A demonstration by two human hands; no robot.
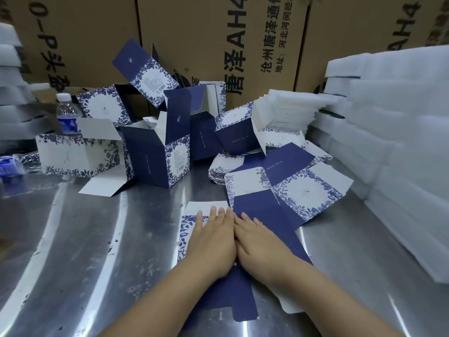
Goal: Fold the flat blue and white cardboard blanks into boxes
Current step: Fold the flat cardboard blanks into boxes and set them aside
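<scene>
Flat cardboard blank, scuffed steel table

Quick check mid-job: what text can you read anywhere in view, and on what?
"唐泽AH": middle brown carton, sideways, cut off.
"沧州唐泽通": same carton.
"地址:河北河间经": same carton, smaller.
"0-P": left carton, rest unclear.
Label on water bottle and print on folded boxes: too small to read.

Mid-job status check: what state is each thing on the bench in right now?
left hand: open, pressing flat on the blank.
right hand: open, pressing flat on the blank.
blank: unfolded, lying flat.
stack of blanks: flat, unfolded, fanned.
upright box: erected, top flap open.
water bottle: upright, capped.
foam sheets: stacked.
</scene>
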